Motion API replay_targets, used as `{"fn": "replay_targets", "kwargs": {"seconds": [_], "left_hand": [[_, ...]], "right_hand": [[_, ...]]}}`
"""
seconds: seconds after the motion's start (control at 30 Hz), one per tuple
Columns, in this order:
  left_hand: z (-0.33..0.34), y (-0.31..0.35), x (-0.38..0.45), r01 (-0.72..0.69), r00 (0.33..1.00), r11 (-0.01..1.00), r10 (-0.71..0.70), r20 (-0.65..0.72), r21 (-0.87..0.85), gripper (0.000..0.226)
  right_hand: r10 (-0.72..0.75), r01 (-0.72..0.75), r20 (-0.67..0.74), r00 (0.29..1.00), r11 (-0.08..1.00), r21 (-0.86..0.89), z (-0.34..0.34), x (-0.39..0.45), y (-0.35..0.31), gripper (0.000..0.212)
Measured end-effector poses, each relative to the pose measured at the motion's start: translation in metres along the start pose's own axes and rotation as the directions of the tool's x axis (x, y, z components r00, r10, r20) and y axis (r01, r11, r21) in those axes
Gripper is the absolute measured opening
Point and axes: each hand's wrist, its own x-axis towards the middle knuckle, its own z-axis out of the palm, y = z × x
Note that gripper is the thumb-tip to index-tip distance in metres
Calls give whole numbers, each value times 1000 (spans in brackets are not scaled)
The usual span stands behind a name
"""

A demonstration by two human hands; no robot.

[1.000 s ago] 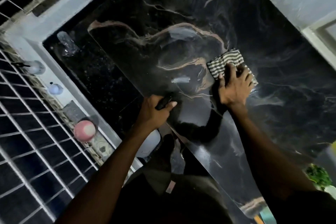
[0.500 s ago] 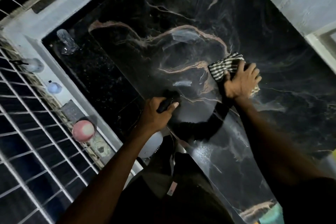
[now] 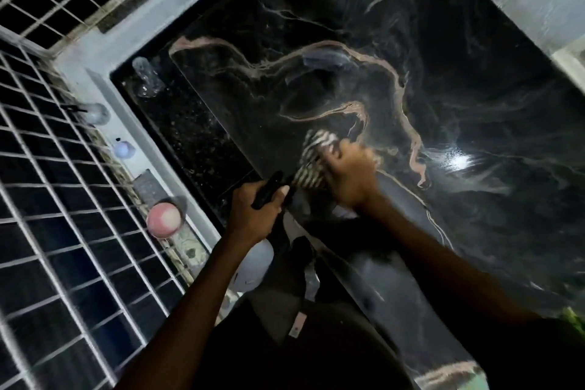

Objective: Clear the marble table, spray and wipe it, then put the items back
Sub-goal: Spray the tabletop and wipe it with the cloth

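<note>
Here the black marble table (image 3: 411, 79) with its pale tan veins fills most of the view, and it serves as the reference for everything else. On its top, close to the near left edge, lies a striped cloth (image 3: 313, 161), dark and white, bunched and blurred. The right hand (image 3: 351, 171) is on top of the cloth and presses it to the marble; the hand is smeared by motion, so I cannot tell whether its fingers are curled round the fabric or lie flat on it. Just off the table's left edge, touching distance from the cloth, the left hand (image 3: 253, 209) is clenched round the black head of a spray bottle (image 3: 269, 188), whose whitish body (image 3: 253, 266) shows below the wrist, beside the table's edge. A bright glare spot sits on the marble to the right of the cloth.

Left of the table runs a speckled dark ledge, and on it, near the far corner, stands a clear plastic bottle (image 3: 147, 77). Farther left, along a pale sill under a window grille (image 3: 63, 199), sit a pink round lid (image 3: 164, 219) and two small pale bottles, too dim to identify.
</note>
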Motion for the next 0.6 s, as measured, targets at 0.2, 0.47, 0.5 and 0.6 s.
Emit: {"fn": "replay_targets", "kwargs": {"seconds": [0.2,0.47,0.5,0.6], "left_hand": [[-20,0,-1,-22,999,999,20,-31,-48,43],[-39,6,39,-12,999,1000,12,37,2,29],[-42,8,45,-17,999,1000,16,47,9,29],[-54,10,65,-50,994,999,49,94,12,34]], "right_hand": [[669,-680,-146,729,732,-43,-22,78,65,52],[69,-82,123,990,991,101,29,-8,-108,43],[50,-61,115,992,993,98,27,-12,-100,42],[238,-237,-3,971,971,23,14,-3,-43,37]]}}
